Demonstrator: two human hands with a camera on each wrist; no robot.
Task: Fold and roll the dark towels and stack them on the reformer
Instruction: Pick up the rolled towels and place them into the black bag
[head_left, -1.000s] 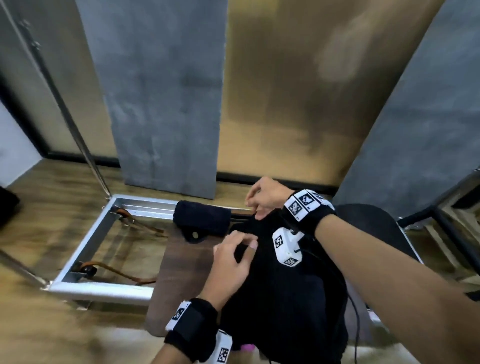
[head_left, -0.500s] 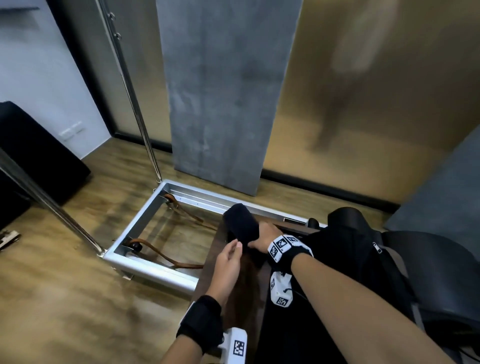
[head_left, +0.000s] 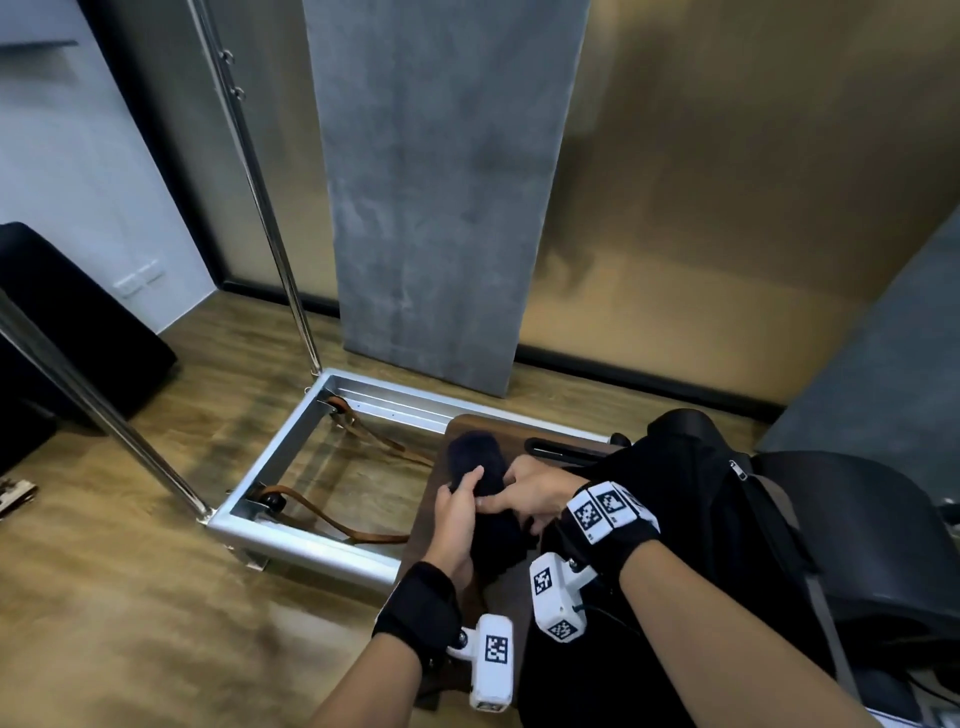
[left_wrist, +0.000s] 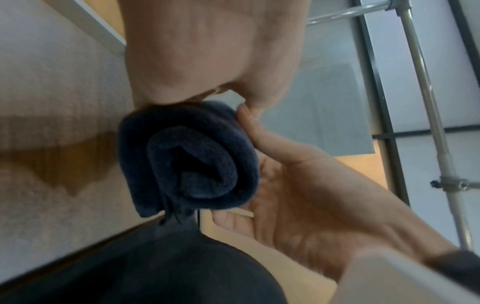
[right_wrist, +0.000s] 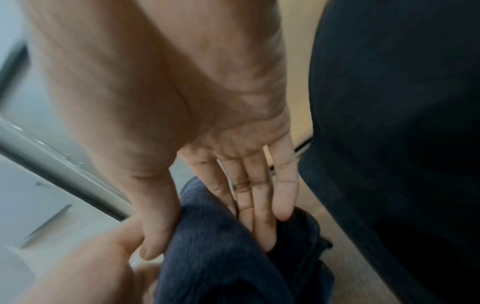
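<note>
Item: rolled dark towel, navy terry, spiral end visible in the left wrist view. Location: held at the near end of the reformer's brown wooden platform, just beside the silver reformer frame; whether it rests on the platform cannot be told.

Left hand: on the frame side of the towel, palm cupped against the roll, fingers curved round its side, thumb under the lower edge. Gripping the towel.

Right hand: on the side of the towel away from the frame. In the right wrist view its fingers lie fairly straight along the cloth, thumb pressed to the opposite face, so the roll sits pinched between thumb and fingers.

Also present: loose black fabric heaped beside the towel, away from the frame; brown straps inside the frame; chrome upright pole rising from the frame's far corner; wooden floor around the frame.
</note>
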